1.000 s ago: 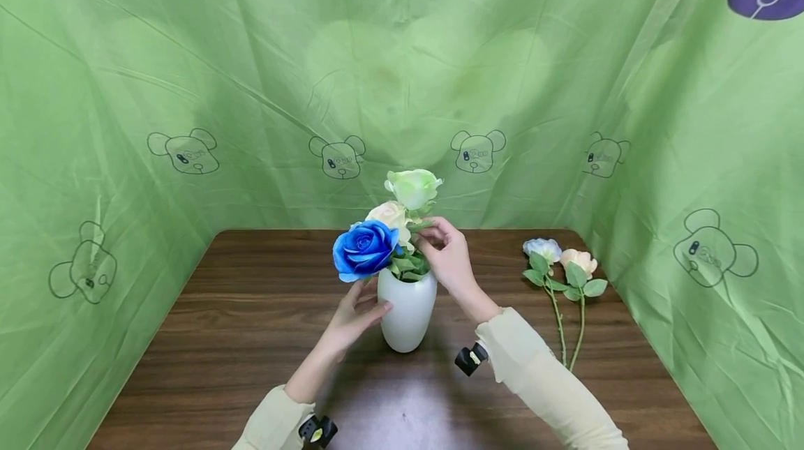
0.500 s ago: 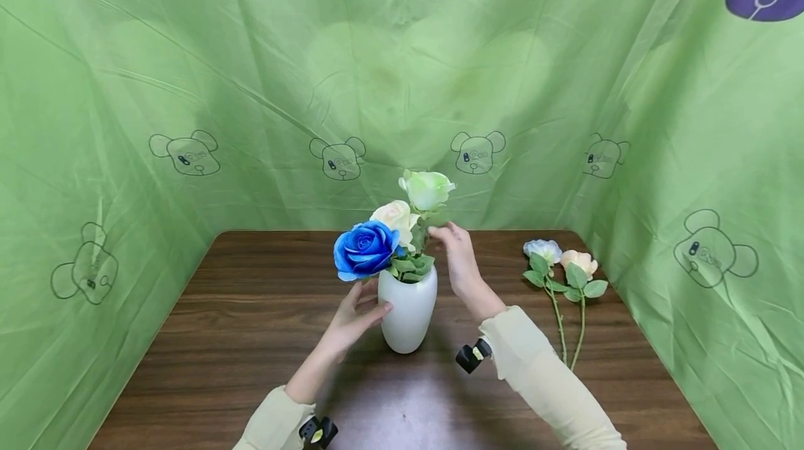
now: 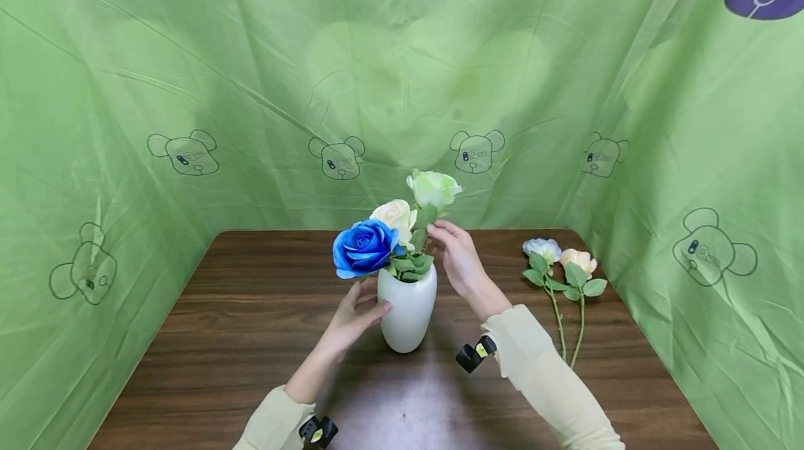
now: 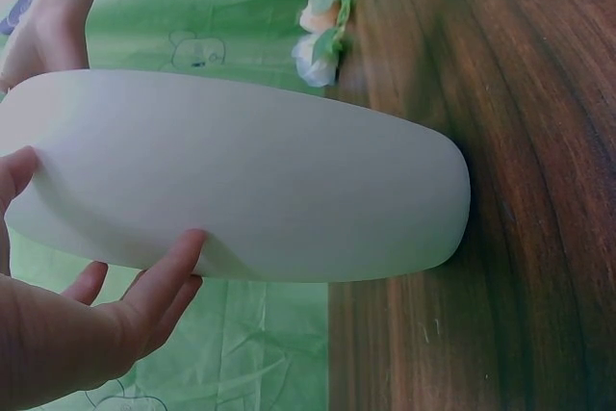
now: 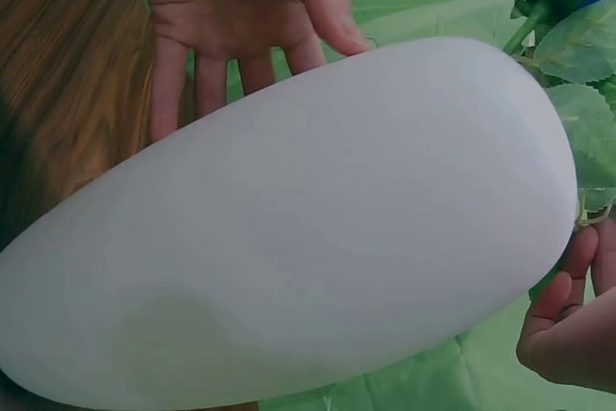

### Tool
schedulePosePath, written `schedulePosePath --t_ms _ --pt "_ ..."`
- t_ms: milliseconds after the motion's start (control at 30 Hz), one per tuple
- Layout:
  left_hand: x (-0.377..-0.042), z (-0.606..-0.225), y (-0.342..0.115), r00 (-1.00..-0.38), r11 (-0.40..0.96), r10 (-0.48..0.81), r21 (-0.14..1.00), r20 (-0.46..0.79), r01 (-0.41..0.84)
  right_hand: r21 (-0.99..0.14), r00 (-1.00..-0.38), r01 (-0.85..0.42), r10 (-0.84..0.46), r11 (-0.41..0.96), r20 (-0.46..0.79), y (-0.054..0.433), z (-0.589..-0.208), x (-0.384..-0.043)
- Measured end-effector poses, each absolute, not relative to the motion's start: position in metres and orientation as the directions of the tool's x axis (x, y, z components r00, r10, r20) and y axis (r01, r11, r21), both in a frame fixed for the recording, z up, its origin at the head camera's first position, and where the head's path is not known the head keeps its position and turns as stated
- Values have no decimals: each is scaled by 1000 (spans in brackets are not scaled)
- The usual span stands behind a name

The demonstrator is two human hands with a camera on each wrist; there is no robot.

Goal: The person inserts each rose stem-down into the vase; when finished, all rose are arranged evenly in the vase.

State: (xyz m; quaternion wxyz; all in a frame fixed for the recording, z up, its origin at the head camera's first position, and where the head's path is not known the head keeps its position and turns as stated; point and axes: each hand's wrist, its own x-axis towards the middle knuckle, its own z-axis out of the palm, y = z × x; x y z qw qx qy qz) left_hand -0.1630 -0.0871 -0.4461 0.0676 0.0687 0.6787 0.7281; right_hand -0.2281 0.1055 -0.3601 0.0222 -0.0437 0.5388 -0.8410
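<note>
In the head view a white vase (image 3: 407, 314) stands upright on the wooden table. My left hand (image 3: 352, 317) holds its left side, the thumb in front and the other fingers partly hidden behind. A blue rose (image 3: 364, 248), a cream rose (image 3: 394, 220) and a pale green rose (image 3: 435, 188) rise from the mouth. My right hand (image 3: 460, 255) pinches the green rose at its leafy stem, above the rim on the right. In the right wrist view the right fingers (image 5: 573, 295) are curled close by the vase's rim and leaves.
Two cut flowers, a pale blue one (image 3: 543, 250) and a peach rose (image 3: 579, 263), lie on the table (image 3: 251, 310) at the right, stems towards me. A green printed cloth (image 3: 251, 87) encloses the back and both sides.
The green rose has shifted to the right in the vase. My right hand loosened from its upper leaves, moved slightly right, and pinches again by the stem. The left hand stays on the vase.
</note>
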Motion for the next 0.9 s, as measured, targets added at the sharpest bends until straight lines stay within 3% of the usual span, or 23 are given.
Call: schedulePosePath --t_ms 533,900 --pt "-162 -444 -88 -979 -69 204 998 23 10 -974 -982 -163 -73 -158 176 103 -355 -240" --pt "-161 -446 -86 -979 -127 205 992 24 -3 -977 -967 -210 -138 -38 213 94 -354 -243"
